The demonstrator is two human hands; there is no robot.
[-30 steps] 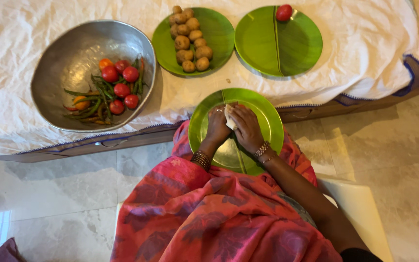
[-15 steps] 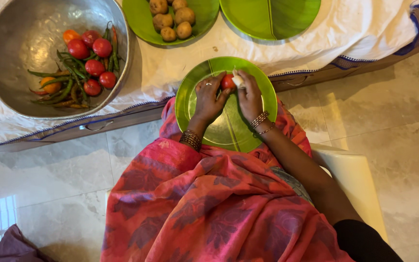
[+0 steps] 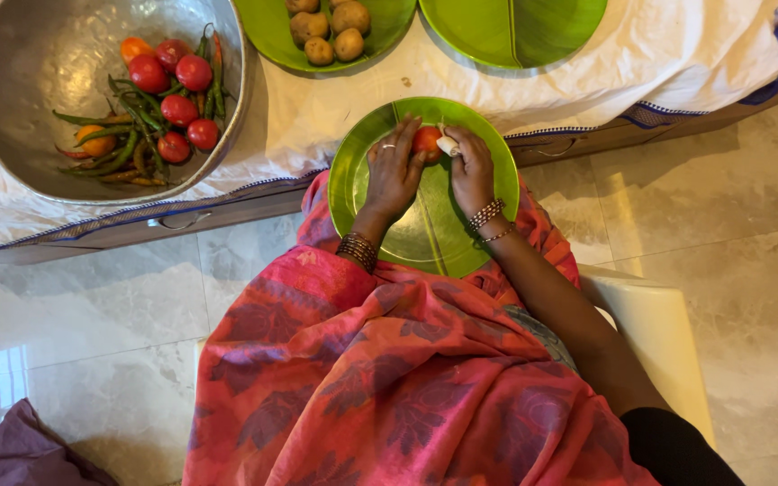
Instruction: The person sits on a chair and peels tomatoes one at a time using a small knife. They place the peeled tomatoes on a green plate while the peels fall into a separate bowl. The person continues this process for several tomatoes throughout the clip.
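Note:
A green plate [image 3: 429, 238] rests on my lap, over the pink and red patterned cloth. My left hand [image 3: 392, 171] holds a red tomato [image 3: 426, 139] above the far half of the plate, fingers curled round it. My right hand [image 3: 470, 166] grips a small white thing [image 3: 447, 145], pressed against the tomato's right side; I cannot tell what it is. Both wrists wear bangles.
A large metal bowl [image 3: 20, 90] with red tomatoes [image 3: 177, 90] and green chillies [image 3: 119, 153] sits at the upper left on a white cloth [image 3: 677, 54]. Two more green plates lie beyond: one with small potatoes [image 3: 330, 27], one bare [image 3: 515, 27]. Marble floor lies below.
The tomato, hidden under my hands a second ago, now shows between them. The view has shifted, so the bowl and far plates sit higher in frame. My hands stay over the lap plate.

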